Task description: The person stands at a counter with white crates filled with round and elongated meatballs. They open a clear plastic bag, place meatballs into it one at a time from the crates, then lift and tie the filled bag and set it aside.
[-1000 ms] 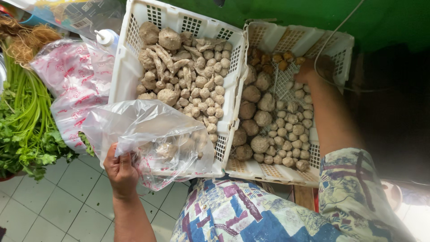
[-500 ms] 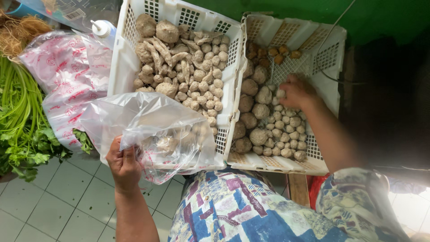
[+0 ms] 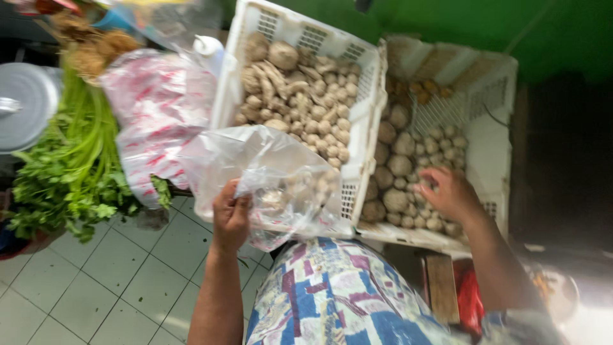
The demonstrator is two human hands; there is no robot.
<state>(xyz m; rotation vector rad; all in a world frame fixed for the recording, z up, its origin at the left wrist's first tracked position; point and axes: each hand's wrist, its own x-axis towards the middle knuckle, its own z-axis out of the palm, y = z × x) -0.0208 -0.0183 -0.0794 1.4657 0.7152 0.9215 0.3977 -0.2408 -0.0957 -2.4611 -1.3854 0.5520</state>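
My left hand point(image 3: 231, 214) is closed around the gathered edge of a clear plastic bag point(image 3: 274, 176), pinching the film so the mouth stays open above the tiled floor point(image 3: 96, 281); a few pale round pieces already sit in its bottom. My right hand point(image 3: 450, 191) rests palm down in the right white crate point(image 3: 495, 128), fingers curled over the small pale balls point(image 3: 434, 144) there; whether it has any pinched I cannot tell, since the palm hides them. To do this well, I judge I should keep the bag's mouth wide and close to the crate's rim, so the pieces drop in rather than roll off, and scoop a small handful, not singles. Just left, touching that crate, is a second white crate point(image 3: 227, 96) tilted toward me with mixed balls and long finger-shaped pieces. Further left lie a red-and-white printed bag point(image 3: 156, 115), a bunch of leafy greens point(image 3: 70, 179) and a grey metal lid point(image 3: 25, 105).
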